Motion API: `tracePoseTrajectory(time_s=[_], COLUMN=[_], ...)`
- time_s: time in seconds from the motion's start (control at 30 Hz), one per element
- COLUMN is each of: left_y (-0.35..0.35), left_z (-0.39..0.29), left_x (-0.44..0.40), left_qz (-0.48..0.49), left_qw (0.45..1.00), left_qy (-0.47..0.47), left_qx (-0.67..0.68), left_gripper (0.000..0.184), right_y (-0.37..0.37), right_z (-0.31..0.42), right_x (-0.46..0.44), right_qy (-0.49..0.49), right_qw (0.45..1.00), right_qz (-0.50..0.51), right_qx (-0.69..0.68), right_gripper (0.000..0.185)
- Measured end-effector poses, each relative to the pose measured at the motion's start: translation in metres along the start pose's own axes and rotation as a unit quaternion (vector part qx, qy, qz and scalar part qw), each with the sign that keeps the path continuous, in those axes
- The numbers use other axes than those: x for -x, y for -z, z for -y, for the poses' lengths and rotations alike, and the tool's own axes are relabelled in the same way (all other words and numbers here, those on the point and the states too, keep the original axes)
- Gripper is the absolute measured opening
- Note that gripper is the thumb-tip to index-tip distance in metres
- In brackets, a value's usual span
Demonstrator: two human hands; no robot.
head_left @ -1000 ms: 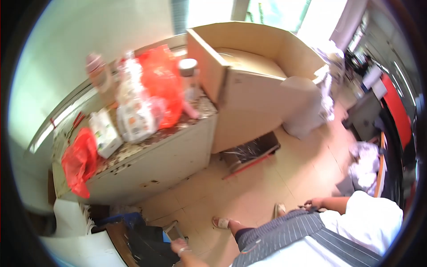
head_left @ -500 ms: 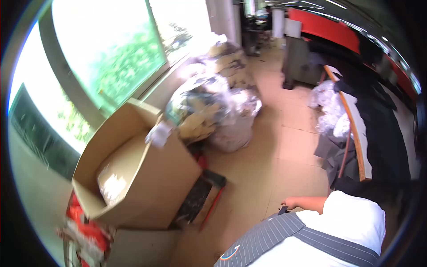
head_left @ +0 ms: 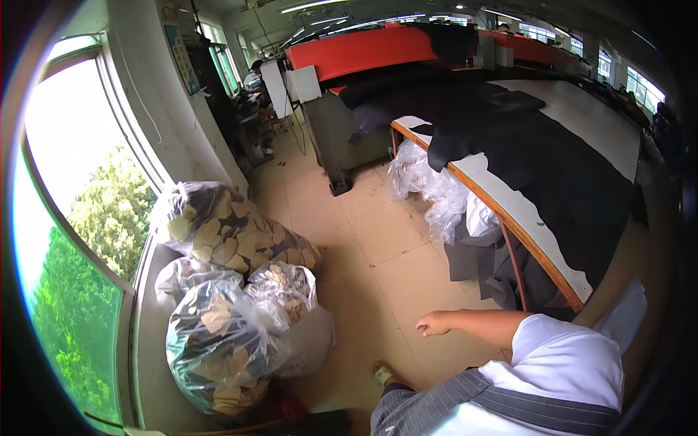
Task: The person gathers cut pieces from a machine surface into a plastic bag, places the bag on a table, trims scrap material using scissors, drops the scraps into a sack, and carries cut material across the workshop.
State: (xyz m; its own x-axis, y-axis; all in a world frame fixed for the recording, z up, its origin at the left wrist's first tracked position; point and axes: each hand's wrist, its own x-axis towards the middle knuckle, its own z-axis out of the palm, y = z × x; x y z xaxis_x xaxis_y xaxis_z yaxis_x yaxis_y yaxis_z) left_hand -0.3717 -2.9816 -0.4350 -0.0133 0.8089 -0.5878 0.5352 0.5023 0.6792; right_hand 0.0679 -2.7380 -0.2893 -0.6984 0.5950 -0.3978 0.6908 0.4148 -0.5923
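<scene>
My right hand point(head_left: 434, 323) reaches out from a white sleeve point(head_left: 563, 352) over the tiled floor, its fingers loosely bent and slightly apart. Nothing shows in it. Nearest to it is the worktable point(head_left: 523, 251) with a wooden edge, and dark grey sheet material point(head_left: 480, 265) hangs beneath that edge. Black sheet material point(head_left: 538, 174), like leather or cloth, lies spread across the tabletop. A striped grey apron point(head_left: 443, 400) covers my front. My left hand is out of view.
Clear plastic bags of tan and dark scraps point(head_left: 225, 341) stand by the window wall at left, with a large scrap sack point(head_left: 240, 232) behind. Crumpled clear plastic point(head_left: 432, 189) sits under the table. A grey cabinet point(head_left: 345, 138) stands farther along. A person point(head_left: 253, 76) is in the distance.
My view has swung to the right and up. The cardboard box has left the view, the scrap bags are lower left, and more of the table shows. A dark strap-like thing no longer shows at my right hand.
</scene>
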Motion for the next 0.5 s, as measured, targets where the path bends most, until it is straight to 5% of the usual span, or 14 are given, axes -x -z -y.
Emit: tracePoseTrajectory(time_s=[0.07,0.13,0.2,0.23,0.27,0.3,0.37,0.4,0.43,0.47,0.5], left_y=[0.058,0.081,0.121,0.146,0.173,0.201,0.243,0.271,0.294,0.286,0.31], left_z=[-0.028,-0.057,-0.085,-0.096,-0.101,-0.105,-0.118,-0.151,-0.182,-0.199,-0.234], left_x=[-0.054,-0.099,-0.148,-0.17,-0.19,-0.21,-0.268,-0.298,-0.325,-0.316,-0.354], left_qz=[0.023,0.052,0.059,0.058,0.06,0.062,0.057,0.054,0.053,0.054,0.01], left_qw=[0.996,0.988,0.976,0.969,0.959,0.948,0.925,0.914,0.903,0.891,0.936], left_qy=[-0.029,-0.057,-0.08,-0.088,-0.092,-0.095,-0.108,-0.114,-0.118,-0.121,-0.03], left_qx=[-0.077,-0.133,-0.192,-0.225,-0.26,-0.297,-0.359,-0.386,-0.411,-0.434,-0.35], left_gripper=[0.041,0.044,0.046,0.047,0.049,0.05,0.053,0.054,0.056,0.057,0.054], right_y=[0.038,0.03,0.015,-0.009,-0.019,-0.045,0.014,0.007,0.0,0.034,0.034], right_z=[-0.037,-0.112,-0.173,-0.214,-0.204,-0.228,-0.149,-0.156,-0.164,-0.223,-0.242], right_x=[-0.008,0.007,0.035,0.05,0.07,0.084,0.091,0.089,0.074,0.016,-0.004], right_qy=[-0.223,-0.205,-0.268,-0.284,-0.441,-0.472,-0.569,-0.515,-0.38,-0.377,-0.362], right_qw=[0.964,0.969,0.952,0.942,0.887,0.871,0.799,0.811,0.761,0.764,0.754], right_qz=[0.004,-0.136,-0.037,0.016,-0.1,-0.116,-0.184,-0.275,-0.525,-0.524,-0.487], right_qx=[-0.143,0.034,0.144,0.177,0.095,0.073,-0.061,-0.031,-0.005,-0.003,-0.251], right_gripper=[0.027,0.017,0.015,0.023,0.036,0.046,0.053,0.046,0.03,0.03,0.028])
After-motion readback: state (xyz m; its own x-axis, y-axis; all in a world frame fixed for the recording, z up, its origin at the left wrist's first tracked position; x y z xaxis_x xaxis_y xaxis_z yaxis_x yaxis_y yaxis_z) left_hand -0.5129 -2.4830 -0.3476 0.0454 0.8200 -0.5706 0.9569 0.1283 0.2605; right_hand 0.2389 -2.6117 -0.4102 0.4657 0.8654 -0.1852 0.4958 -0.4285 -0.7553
